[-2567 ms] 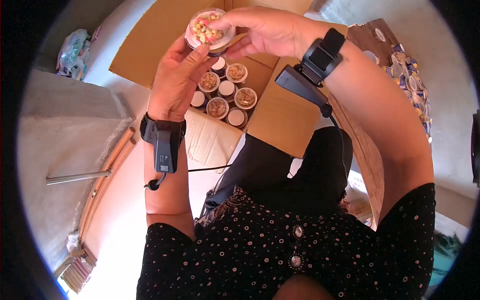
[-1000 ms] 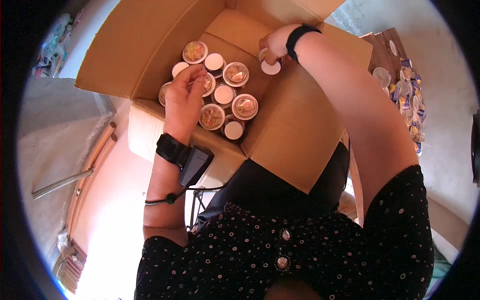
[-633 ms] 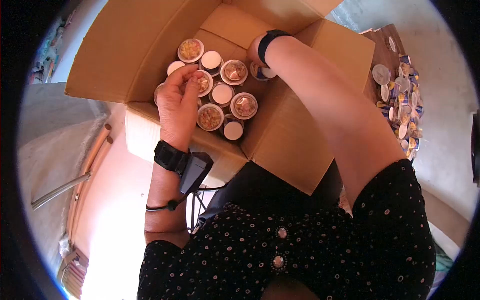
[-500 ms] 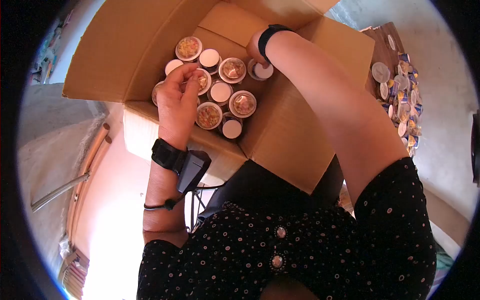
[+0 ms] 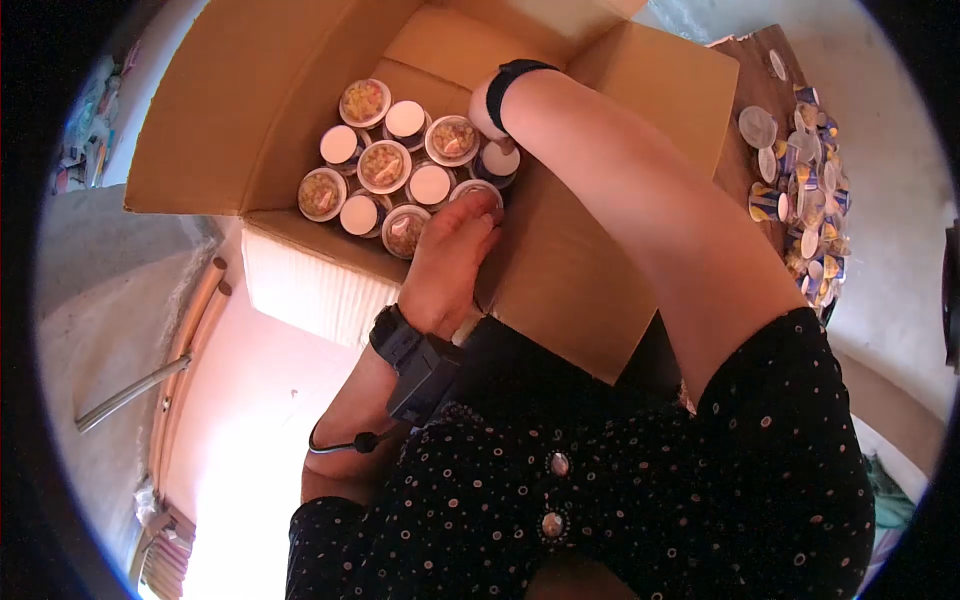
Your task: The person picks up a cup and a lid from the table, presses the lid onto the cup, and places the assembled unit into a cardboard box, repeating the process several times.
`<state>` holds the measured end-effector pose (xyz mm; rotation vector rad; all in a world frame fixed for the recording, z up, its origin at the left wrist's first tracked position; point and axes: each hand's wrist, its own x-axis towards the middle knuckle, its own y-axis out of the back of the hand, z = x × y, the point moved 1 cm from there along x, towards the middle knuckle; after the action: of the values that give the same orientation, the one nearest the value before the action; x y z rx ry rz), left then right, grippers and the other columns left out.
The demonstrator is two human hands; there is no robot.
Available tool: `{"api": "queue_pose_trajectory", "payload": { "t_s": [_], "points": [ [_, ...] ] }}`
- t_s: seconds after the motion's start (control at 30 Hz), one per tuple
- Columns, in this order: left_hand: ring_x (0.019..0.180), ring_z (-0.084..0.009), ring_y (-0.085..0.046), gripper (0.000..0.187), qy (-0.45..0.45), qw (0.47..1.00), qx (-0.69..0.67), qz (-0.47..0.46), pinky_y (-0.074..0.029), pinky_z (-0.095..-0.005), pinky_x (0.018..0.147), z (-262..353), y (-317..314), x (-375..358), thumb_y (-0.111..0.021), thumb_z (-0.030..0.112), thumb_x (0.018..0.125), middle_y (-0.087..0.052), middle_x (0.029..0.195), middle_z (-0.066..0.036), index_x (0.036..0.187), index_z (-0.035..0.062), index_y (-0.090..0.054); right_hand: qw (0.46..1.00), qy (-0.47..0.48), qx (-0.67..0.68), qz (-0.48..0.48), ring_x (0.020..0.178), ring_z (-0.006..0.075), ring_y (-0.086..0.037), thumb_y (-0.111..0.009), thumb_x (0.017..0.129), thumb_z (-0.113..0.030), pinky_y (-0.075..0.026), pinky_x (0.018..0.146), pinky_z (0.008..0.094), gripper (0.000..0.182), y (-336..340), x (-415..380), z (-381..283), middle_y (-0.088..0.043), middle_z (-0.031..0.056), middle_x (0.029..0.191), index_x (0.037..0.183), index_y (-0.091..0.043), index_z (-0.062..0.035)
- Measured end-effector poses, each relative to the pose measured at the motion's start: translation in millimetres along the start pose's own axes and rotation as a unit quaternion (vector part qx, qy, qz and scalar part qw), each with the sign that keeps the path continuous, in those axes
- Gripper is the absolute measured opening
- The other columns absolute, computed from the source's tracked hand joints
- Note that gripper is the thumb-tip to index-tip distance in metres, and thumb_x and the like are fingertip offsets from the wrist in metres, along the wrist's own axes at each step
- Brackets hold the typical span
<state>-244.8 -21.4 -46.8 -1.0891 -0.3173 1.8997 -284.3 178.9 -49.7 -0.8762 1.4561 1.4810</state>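
Observation:
An open cardboard box (image 5: 325,236) holds several small cups, some with clear lids over colourful contents, like the cup (image 5: 384,165), and some showing white round ends, like the cup (image 5: 405,119). My left hand (image 5: 455,250) reaches over the box's near side, its fingers curled over a clear-lidded cup (image 5: 477,188) near the corner. My right hand (image 5: 489,112) is at the right of the group, its fingers mostly hidden behind the wrist, beside a white-ended cup (image 5: 500,158).
On the right, a brown wooden surface (image 5: 753,90) carries a heap of many similar cups (image 5: 812,200) and a loose clear lid (image 5: 757,127). The box's flaps (image 5: 600,290) spread outward. A metal rod (image 5: 130,393) juts out at the left.
My left hand has moved right, from the left cups to the near-right corner, uncovering cups at the left. My right hand stays by the same white-ended cup. The whole view has shifted slightly.

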Motion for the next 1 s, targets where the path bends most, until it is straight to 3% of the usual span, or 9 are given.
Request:
{"api": "queue_pose_trajectory", "payload": {
  "t_s": [0.17, 0.27, 0.57, 0.63, 0.67, 0.73, 0.8, 0.87, 1.0],
  "points": [
    [0.107, -0.0166, -0.052, 0.034, 0.020, 0.976, 0.216, -0.032, -0.039, -0.0267, 0.095, 6.0, -4.0, -5.0, -0.044, 0.007, 0.091, -0.056, 0.117, -0.012, 0.122, -0.0066, -0.048, 1.000, -0.007, 0.006, 0.026, 0.092, 0.0305, -0.062, -0.070, 0.070, -0.020, -0.050, 0.076, 0.0382, 0.051, 5.7, -6.9, -7.7, -0.063, 0.0151, 0.106, 0.117, -0.056, -0.0062],
    [0.101, -0.0141, -0.054, 0.033, -0.016, 0.963, 0.256, -0.080, -0.041, -0.0248, 0.090, 2.0, -3.7, -0.8, -0.045, 0.008, 0.092, -0.059, 0.111, -0.010, 0.120, -0.0070, -0.050, 0.999, -0.021, 0.009, 0.041, 0.092, 0.0306, -0.061, -0.070, 0.071, -0.019, -0.050, 0.077, 0.0383, 0.050, 12.2, -13.8, -9.3, -0.063, 0.0151, 0.105, 0.117, -0.056, -0.0058],
    [0.098, -0.0153, -0.055, 0.031, -0.068, 0.924, 0.367, -0.085, -0.042, -0.0259, 0.088, 8.3, -10.0, -3.6, -0.046, 0.010, 0.090, -0.060, 0.110, -0.010, 0.117, -0.0051, -0.053, 0.993, -0.070, 0.021, 0.095, 0.094, 0.0309, -0.061, -0.070, 0.072, -0.019, -0.050, 0.078, 0.0386, 0.049, 12.8, -58.2, 15.5, -0.063, 0.0151, 0.105, 0.117, -0.056, -0.0046],
    [0.098, -0.0155, -0.056, 0.031, -0.094, 0.914, 0.385, -0.085, -0.042, -0.0262, 0.088, -0.4, 0.0, 1.0, -0.047, 0.010, 0.090, -0.060, 0.109, -0.009, 0.116, -0.0046, -0.054, 0.927, -0.012, 0.124, 0.353, 0.090, 0.0327, -0.061, -0.062, 0.081, -0.016, -0.049, 0.078, 0.0407, 0.038, -21.3, -56.6, 33.8, -0.064, 0.0154, 0.096, 0.115, -0.053, -0.0007],
    [0.098, -0.0158, -0.056, 0.031, -0.117, 0.906, 0.398, -0.083, -0.042, -0.0265, 0.088, -1.7, 3.9, 3.7, -0.048, 0.010, 0.089, -0.060, 0.108, -0.009, 0.116, -0.0042, -0.054, 0.861, 0.032, 0.172, 0.478, 0.087, 0.0332, -0.061, -0.060, 0.082, -0.016, -0.049, 0.077, 0.0414, 0.036, -35.0, -59.8, 40.5, -0.064, 0.0157, 0.093, 0.114, -0.053, -0.0010],
    [0.099, -0.0158, -0.056, 0.031, -0.129, 0.905, 0.397, -0.074, -0.042, -0.0278, 0.089, -0.6, 3.7, 3.9, -0.049, 0.011, 0.088, -0.061, 0.107, -0.008, 0.116, -0.0026, -0.055, 0.757, 0.066, 0.169, 0.628, 0.089, 0.0319, -0.061, -0.056, 0.085, -0.013, -0.048, 0.078, 0.0404, 0.031, -59.4, -102.5, 32.7, -0.063, 0.0163, 0.094, 0.113, -0.052, -0.0016],
    [0.096, -0.0140, -0.056, 0.032, -0.089, 0.912, 0.396, -0.062, -0.043, -0.0262, 0.087, -4.4, 7.6, 12.7, -0.050, 0.012, 0.087, -0.061, 0.108, -0.005, 0.117, 0.0004, -0.056, 0.693, 0.083, 0.308, 0.647, 0.092, 0.0309, -0.060, -0.055, 0.086, -0.012, -0.048, 0.080, 0.0389, 0.029, -90.6, -163.5, 12.1, -0.063, 0.0156, 0.096, 0.113, -0.052, -0.0020],
    [0.099, -0.0131, -0.055, 0.033, -0.071, 0.939, 0.327, -0.083, -0.042, -0.0255, 0.088, -8.4, 9.2, 17.5, -0.049, 0.011, 0.087, -0.060, 0.110, -0.006, 0.118, -0.0004, -0.055, 0.603, 0.061, 0.315, 0.730, 0.092, 0.0277, -0.061, -0.054, 0.087, -0.010, -0.050, 0.079, 0.0359, 0.025, -136.8, -216.8, -4.9, -0.063, 0.0140, 0.099, 0.111, -0.053, -0.0016],
    [0.109, -0.0188, -0.053, 0.037, -0.122, 0.852, 0.498, -0.109, -0.041, -0.0294, 0.094, 5.1, 0.9, -2.9, -0.049, 0.007, 0.087, -0.057, 0.118, -0.011, 0.122, -0.0053, -0.050, 0.516, -0.080, 0.493, 0.696, 0.094, 0.0208, -0.062, -0.054, 0.088, -0.008, -0.051, 0.079, 0.0326, 0.021, -262.9, -249.4, -37.3, -0.063, 0.0110, 0.100, 0.107, -0.057, -0.0011]
  ]
}}
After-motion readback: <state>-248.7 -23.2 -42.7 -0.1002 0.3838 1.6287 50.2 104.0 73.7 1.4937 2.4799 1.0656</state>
